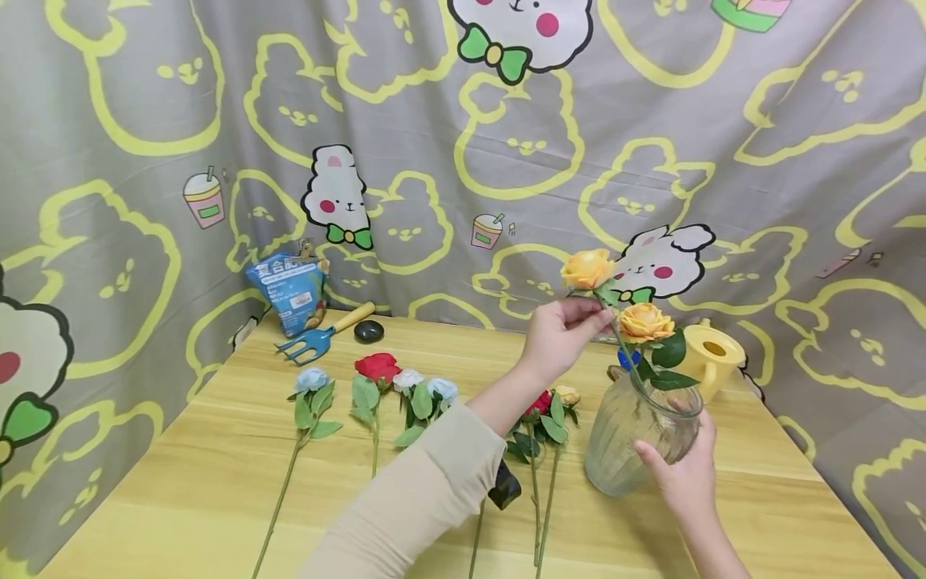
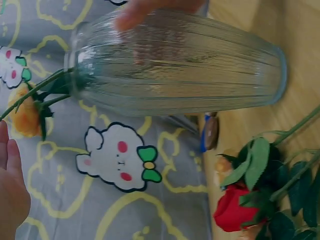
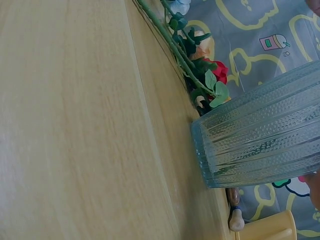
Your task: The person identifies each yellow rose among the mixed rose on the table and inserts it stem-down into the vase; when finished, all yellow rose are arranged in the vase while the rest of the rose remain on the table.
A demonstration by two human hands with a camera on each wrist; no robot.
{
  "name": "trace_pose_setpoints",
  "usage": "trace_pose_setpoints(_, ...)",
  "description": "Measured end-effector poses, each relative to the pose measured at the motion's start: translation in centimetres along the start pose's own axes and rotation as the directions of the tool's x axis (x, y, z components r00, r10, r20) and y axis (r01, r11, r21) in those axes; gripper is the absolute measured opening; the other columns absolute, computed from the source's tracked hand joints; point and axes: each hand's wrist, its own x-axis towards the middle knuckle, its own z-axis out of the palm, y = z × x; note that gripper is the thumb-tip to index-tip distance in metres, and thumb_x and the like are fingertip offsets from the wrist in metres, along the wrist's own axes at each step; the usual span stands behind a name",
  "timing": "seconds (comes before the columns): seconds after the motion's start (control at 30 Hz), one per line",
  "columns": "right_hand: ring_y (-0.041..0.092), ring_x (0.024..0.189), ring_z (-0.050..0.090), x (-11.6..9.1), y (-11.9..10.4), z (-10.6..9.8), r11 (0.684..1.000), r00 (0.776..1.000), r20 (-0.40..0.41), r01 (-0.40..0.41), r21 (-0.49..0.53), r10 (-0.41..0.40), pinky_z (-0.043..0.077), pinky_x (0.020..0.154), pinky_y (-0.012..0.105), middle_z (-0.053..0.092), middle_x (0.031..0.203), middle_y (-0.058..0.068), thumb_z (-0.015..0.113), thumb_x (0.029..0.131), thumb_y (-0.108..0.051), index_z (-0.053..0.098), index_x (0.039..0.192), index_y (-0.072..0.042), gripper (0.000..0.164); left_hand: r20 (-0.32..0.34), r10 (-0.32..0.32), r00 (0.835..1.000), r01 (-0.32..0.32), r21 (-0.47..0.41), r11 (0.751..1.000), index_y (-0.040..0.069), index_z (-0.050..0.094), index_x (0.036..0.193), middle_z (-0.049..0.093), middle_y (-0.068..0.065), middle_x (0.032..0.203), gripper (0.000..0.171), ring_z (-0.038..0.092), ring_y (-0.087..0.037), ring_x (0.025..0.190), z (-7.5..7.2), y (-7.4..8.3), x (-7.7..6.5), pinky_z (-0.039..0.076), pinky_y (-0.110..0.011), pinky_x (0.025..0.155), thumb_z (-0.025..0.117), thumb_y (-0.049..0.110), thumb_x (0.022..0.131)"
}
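Observation:
My left hand (image 1: 560, 338) pinches the stem of a yellow-orange rose (image 1: 587, 269) just under its bloom. The stem slants down into the mouth of a ribbed clear glass vase (image 1: 615, 442). A second yellow-orange rose (image 1: 646, 323) stands in the vase, its leaves over the rim. Around the vase's right side, my right hand (image 1: 687, 474) grips the glass, thumb in front and fingers partly hidden behind it. In the left wrist view, the vase (image 2: 175, 70) shows with the held stem (image 2: 35, 90) leading out of its mouth; the right wrist view shows its base (image 3: 205, 155).
Left of the vase lie a red rose (image 1: 378, 367), a light blue rose (image 1: 313, 379) and several other flowers on the wooden table (image 1: 181, 498). Behind the vase stands a yellow watering can (image 1: 712, 354). A blue hand fork (image 1: 311, 344), a black stone (image 1: 369, 330) and a blue bag (image 1: 289, 289) sit back left.

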Motion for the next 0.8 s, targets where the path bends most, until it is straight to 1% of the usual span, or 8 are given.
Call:
trace_pose_setpoints(0.17,0.008,0.112,0.039,0.1,0.0,-0.1,1.000,1.000,-0.002,0.003,-0.004,-0.003,0.029,0.092,0.011,0.041,0.126,-0.002,0.077,0.064,0.000,0.032,0.134,-0.012,0.084,0.034,-0.043,0.999,0.040,0.074,0.996,-0.012,0.063,0.085,0.064,-0.024,0.082,0.012,0.064,-0.032,0.072,1.0,-1.3,-0.5,0.051,-0.024,0.068,0.059,-0.001,0.084)
trace_pose_setpoints(0.27,0.008,0.112,0.039,0.2,0.0,-0.1,1.000,1.000,0.003,0.011,0.003,-0.011,0.029,0.092,0.012,0.040,0.126,0.000,0.077,0.064,0.000,0.031,0.134,-0.011,0.084,0.031,-0.063,0.998,0.059,0.123,0.991,-0.009,0.065,0.085,0.066,-0.020,0.080,0.012,0.065,-0.017,0.066,1.5,-2.3,-0.8,0.051,-0.023,0.064,0.061,0.002,0.084)
trace_pose_setpoints(0.37,0.008,0.111,0.040,0.3,0.0,-0.1,1.000,1.000,0.000,0.024,-0.001,-0.024,0.029,0.091,0.012,0.040,0.126,0.002,0.076,0.063,0.003,0.031,0.134,-0.009,0.085,0.026,-0.065,0.998,0.060,0.156,0.986,-0.006,0.066,0.084,0.067,-0.016,0.077,0.013,0.061,-0.002,0.061,1.9,-3.7,-0.8,0.051,-0.022,0.059,0.062,0.006,0.084)
trace_pose_setpoints(0.4,0.008,0.110,0.040,0.3,-0.1,-0.1,1.000,1.000,-0.003,0.024,-0.004,-0.024,0.030,0.090,0.011,0.039,0.126,0.002,0.076,0.063,0.004,0.032,0.134,-0.009,0.085,0.023,-0.064,0.998,0.059,0.175,0.983,-0.005,0.067,0.084,0.067,-0.015,0.076,0.012,0.060,0.001,0.060,2.1,-4.2,-0.7,0.050,-0.021,0.058,0.062,0.007,0.084)
trace_pose_setpoints(0.5,0.007,0.109,0.040,0.3,-0.2,0.0,1.000,1.000,-0.008,0.017,-0.016,-0.018,0.030,0.089,0.011,0.040,0.126,0.001,0.076,0.062,0.006,0.032,0.134,-0.008,0.085,0.031,-0.054,0.998,0.045,0.243,0.969,0.000,0.068,0.083,0.068,-0.009,0.076,0.012,0.058,0.004,0.061,2.4,-5.4,-0.5,0.048,-0.017,0.057,0.064,0.011,0.084)
trace_pose_setpoints(0.63,0.005,0.109,0.039,0.3,-0.3,0.0,1.000,1.000,-0.005,-0.005,-0.031,0.005,0.029,0.088,0.011,0.041,0.126,0.003,0.077,0.062,0.005,0.031,0.134,-0.009,0.087,0.041,-0.072,0.997,0.054,0.331,0.942,0.004,0.069,0.083,0.069,-0.003,0.076,0.012,0.060,0.003,0.065,2.7,-6.2,-0.2,0.047,-0.014,0.058,0.065,0.015,0.083)
trace_pose_setpoints(0.7,0.005,0.109,0.039,0.3,-0.4,0.0,0.999,1.000,-0.001,-0.017,-0.041,0.017,0.029,0.087,0.011,0.041,0.126,0.003,0.077,0.062,0.005,0.031,0.135,-0.010,0.087,0.041,-0.093,0.995,0.072,0.361,0.930,0.005,0.070,0.083,0.069,-0.002,0.078,0.013,0.060,0.004,0.070,2.7,-6.5,-0.1,0.046,-0.012,0.062,0.066,0.017,0.083)
trace_pose_setpoints(0.8,0.005,0.108,0.040,0.2,-0.3,-0.1,0.998,0.999,-0.001,-0.035,-0.050,0.035,0.030,0.087,0.013,0.042,0.126,0.001,0.077,0.062,0.003,0.031,0.134,-0.012,0.087,0.042,-0.120,0.992,0.095,0.379,0.921,0.006,0.071,0.084,0.069,0.000,0.081,0.013,0.059,0.005,0.080,2.7,-7.1,-0.1,0.045,-0.012,0.071,0.067,0.018,0.082)
